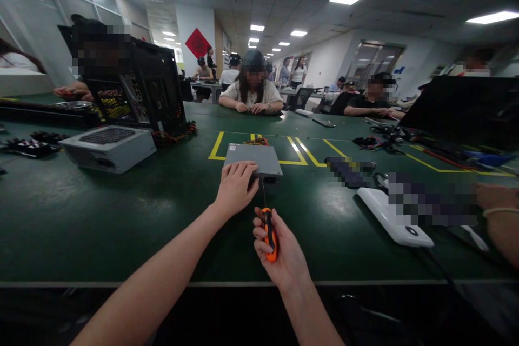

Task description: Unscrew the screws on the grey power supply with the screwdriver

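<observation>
A grey metal computer power supply [255, 158] lies in front of me, with a bundle of coloured wires [256, 141] at its far side. My left hand [237, 186] grips its near left corner, fingers over the top and thumb down at the front face. In my right hand [281, 243] is a screwdriver [270, 235] with an orange and black handle. Its thin shaft points up and away at the near face of the power supply, close to the socket. Whether the tip sits in a screw is too small to tell.
A larger power supply [109, 148] and an open black computer case [141, 86] stand left. Right are a white power bank-like device [393, 219], cables [379, 138] and another person's forearm [500, 221]. Yellow tape [302, 152] marks the green table [162, 248]. A person [251, 89] sits opposite.
</observation>
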{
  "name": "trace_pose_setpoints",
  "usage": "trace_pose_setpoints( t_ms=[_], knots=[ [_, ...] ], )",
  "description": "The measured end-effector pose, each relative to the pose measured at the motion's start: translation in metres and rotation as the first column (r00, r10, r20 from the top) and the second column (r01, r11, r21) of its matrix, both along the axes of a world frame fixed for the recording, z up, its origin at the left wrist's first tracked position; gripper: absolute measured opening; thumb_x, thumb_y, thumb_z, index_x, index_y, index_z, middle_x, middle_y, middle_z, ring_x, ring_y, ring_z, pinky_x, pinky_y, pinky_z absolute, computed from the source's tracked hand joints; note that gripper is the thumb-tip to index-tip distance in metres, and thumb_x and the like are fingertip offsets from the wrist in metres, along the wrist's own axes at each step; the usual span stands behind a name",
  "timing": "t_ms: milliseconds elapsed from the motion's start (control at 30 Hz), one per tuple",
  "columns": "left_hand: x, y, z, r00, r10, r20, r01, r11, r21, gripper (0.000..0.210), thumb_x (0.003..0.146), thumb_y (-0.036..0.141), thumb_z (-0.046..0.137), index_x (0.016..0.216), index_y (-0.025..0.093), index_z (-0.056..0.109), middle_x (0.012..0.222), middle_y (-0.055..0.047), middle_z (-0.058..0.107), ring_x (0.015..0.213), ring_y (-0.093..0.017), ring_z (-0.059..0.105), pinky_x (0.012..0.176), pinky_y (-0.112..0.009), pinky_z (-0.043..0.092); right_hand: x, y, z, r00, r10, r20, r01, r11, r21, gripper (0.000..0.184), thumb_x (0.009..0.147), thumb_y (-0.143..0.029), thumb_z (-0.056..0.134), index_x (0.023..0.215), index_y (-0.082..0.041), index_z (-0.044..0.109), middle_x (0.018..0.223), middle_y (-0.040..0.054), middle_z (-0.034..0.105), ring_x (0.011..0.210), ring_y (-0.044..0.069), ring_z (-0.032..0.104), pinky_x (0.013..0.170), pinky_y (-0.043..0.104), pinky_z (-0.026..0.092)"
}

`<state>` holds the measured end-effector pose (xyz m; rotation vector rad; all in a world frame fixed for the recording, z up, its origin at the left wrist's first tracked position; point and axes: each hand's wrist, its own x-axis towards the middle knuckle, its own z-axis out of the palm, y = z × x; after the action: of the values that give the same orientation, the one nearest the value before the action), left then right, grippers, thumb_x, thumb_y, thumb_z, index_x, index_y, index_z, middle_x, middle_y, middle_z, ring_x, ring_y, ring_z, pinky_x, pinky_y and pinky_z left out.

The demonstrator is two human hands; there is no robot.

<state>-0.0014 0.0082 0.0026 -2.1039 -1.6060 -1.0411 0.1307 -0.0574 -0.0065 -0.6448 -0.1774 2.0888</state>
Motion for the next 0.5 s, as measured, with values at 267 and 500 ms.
trace_pose_setpoints(
  t_ms=[267, 500],
  knots=[
    [0.0008, -0.0001, -0.0001, 1.0, 0.008, -0.007, -0.008, 1.0, -0.009, 0.027, 0.082, 0.024, 0.047, 0.109, 0.023, 0.052, 0.118, -0.005, 0.055, 0.108, -0.022, 0.046, 0.093, -0.038, 0.029, 0.0005, -0.0001, -0.0017, 1.0, 0.007, -0.002, -0.007, 1.0, -0.004, 0.019, 0.086, -0.023, 0.046, 0.081, -0.01, 0.059, 0.068, 0.0028, 0.053, 0.049, 0.003, 0.044, 0.036, 0.01, 0.033],
    [0.001, -0.0005, 0.0003, 1.0, 0.012, -0.008, -0.012, 1.0, -0.014, 0.027, 0.083, 0.024, 0.047, 0.109, 0.022, 0.052, 0.118, -0.005, 0.055, 0.108, -0.022, 0.046, 0.092, -0.038, 0.03, 0.0022, 0.002, -0.0018, 0.999, 0.029, -0.023, -0.029, 1.0, 0.01, 0.015, 0.083, -0.024, 0.05, 0.078, -0.012, 0.057, 0.067, 0.0018, 0.051, 0.046, 0.002, 0.039, 0.029, 0.007, 0.022]
  ],
)
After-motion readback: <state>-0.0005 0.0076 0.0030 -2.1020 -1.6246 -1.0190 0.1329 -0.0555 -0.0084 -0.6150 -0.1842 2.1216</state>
